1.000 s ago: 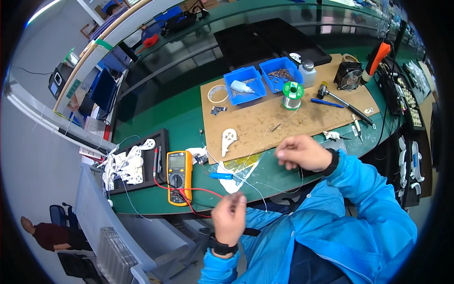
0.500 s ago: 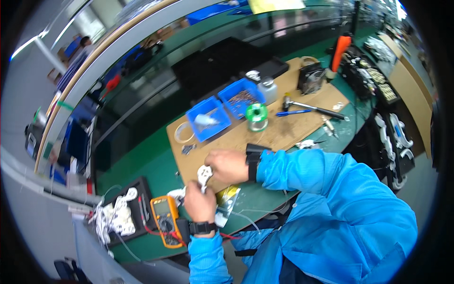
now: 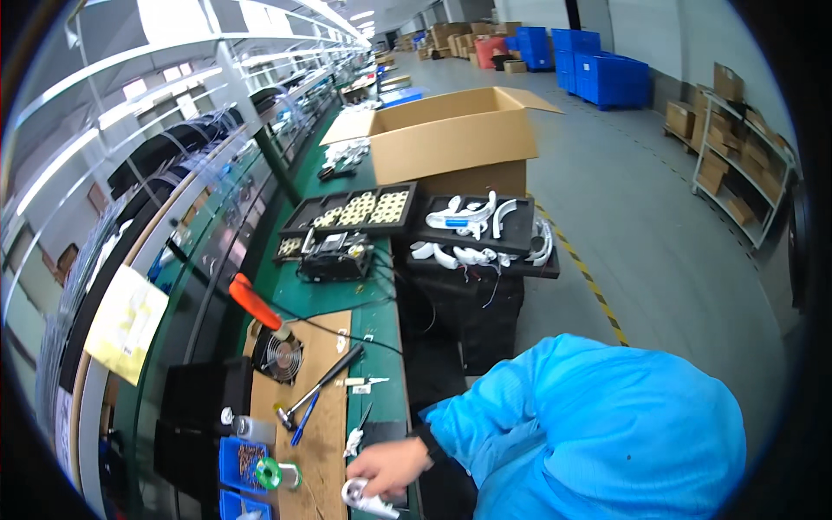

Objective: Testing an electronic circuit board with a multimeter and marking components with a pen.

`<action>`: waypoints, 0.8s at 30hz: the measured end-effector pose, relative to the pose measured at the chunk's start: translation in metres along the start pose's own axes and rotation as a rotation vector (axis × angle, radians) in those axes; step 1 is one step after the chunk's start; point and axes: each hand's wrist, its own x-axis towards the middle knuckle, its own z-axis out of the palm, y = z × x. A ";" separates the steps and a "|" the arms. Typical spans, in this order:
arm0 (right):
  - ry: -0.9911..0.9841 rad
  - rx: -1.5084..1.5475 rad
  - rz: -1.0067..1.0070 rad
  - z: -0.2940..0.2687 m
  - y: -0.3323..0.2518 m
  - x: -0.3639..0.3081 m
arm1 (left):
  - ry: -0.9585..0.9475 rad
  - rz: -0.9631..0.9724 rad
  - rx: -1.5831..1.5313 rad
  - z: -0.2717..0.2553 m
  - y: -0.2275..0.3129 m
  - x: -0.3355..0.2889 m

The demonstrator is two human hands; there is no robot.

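Note:
My right hand (image 3: 392,466), with a black band at its wrist, is low in the view over the green bench. Its fingers are closed on a white plastic part (image 3: 374,507) with a rounded, ring-like end. Just beyond the hand lies a small white piece (image 3: 353,443) beside a thin dark tool. To its left, on brown board (image 3: 325,433), stand a green-ended solder spool (image 3: 270,473) and a blue bin (image 3: 232,458) of small metal bits. My left hand is out of view.
Farther along the board are a hammer (image 3: 325,381), a blue pen (image 3: 305,419), a small fan (image 3: 282,357) and an orange-handled tool (image 3: 256,303). Black trays (image 3: 472,227) of white curved parts stand beyond, before a large open carton (image 3: 455,139). A shelf cart (image 3: 745,169) stands at right.
The view has swung to the right, showing the aisle and the carton. My left hand and the multimeter have left the picture; my right hand is now at the lower edge with the white part.

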 end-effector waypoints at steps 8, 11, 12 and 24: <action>0.229 0.134 -0.019 -0.081 -0.032 -0.095 | -0.098 -0.285 -0.284 0.058 0.030 -0.016; 0.118 0.043 -0.208 -0.061 -0.026 -0.090 | -0.210 -0.274 -0.584 0.072 0.012 0.003; 0.085 0.032 -0.313 -0.053 -0.011 -0.083 | -0.192 -0.276 -0.750 0.076 0.025 0.008; -0.017 -0.230 -0.594 -0.041 0.005 -0.074 | 0.025 -0.275 -0.680 0.078 0.035 0.000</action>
